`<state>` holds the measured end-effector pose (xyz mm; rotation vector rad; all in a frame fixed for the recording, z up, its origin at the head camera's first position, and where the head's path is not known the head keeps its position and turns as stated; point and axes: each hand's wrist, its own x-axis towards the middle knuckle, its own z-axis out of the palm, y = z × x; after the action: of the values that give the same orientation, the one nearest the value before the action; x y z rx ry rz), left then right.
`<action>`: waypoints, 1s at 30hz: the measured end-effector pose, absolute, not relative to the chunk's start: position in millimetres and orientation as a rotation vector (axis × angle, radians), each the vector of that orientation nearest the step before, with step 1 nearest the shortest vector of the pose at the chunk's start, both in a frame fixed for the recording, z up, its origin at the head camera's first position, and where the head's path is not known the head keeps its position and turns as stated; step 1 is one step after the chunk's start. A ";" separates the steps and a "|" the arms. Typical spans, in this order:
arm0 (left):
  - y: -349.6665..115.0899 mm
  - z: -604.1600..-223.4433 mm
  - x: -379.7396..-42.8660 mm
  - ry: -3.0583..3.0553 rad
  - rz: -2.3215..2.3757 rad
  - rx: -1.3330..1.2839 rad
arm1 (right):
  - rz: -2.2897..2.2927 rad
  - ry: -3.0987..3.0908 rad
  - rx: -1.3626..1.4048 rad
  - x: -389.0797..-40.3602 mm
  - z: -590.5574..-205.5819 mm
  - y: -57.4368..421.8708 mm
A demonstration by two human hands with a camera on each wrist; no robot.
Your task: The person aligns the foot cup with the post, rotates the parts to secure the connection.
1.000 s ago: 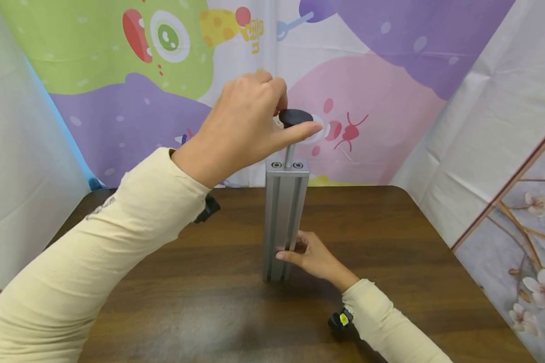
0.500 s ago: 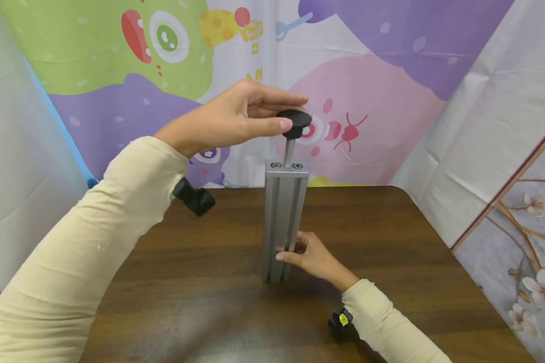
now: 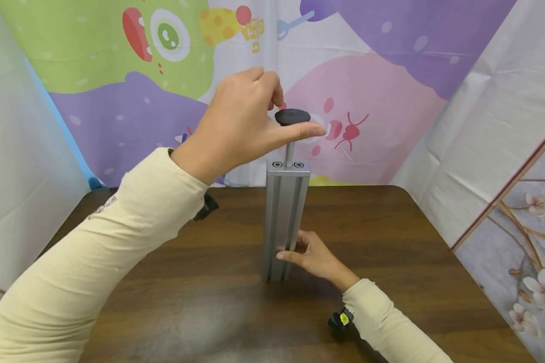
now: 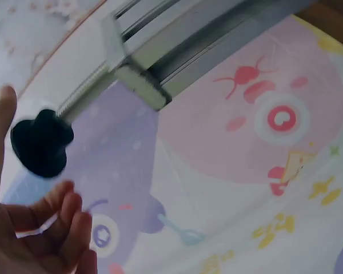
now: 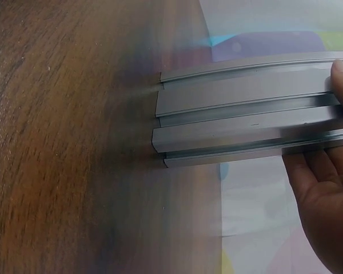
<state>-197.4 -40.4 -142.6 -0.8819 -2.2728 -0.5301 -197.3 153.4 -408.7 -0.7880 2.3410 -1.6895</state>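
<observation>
Half a second on, the left hand has rolled at the wrist: its thumb, then laid against the black lobed knob, now points straight past the knob's front, and the outstretched fingers have curled up. The right hand and the aluminium profile have stayed put.

That knob sits between the left thumb and fingers, to the right of the palm, atop a metal rod that rises between two socket screws in the profile's upper end. Rod and profile share one upright long axis. The left hand is nearer the knob. Its thumb and fingers are spread; the left-wrist view shows a gap between curled fingertips and knob, though I cannot tell whether the thumb touches.

Down near the base, the right hand grips the profile, thumb on the front, fingers behind. The profile stands on the wooden table, roughly midway between its side edges, forward of the back edge. No container shows.
</observation>
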 end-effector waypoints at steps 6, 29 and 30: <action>-35.3 -146.4 -195.4 -2.240 -0.518 -0.876 | -1.680 2.337 -0.767 -196.5 -408.4 152.9; -57.1 -121.6 -202.9 -2.635 -1.204 -1.318 | -1.660 2.366 -0.753 -195.9 -407.5 153.1; -55.6 -121.0 -200.5 -2.628 -1.089 -1.272 | -1.660 2.367 -0.746 -195.7 -407.4 153.2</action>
<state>-200.5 -55.6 -121.0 -1.2717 -2.6278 -1.0893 -195.7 153.2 -407.4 -0.7462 2.3669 -1.6604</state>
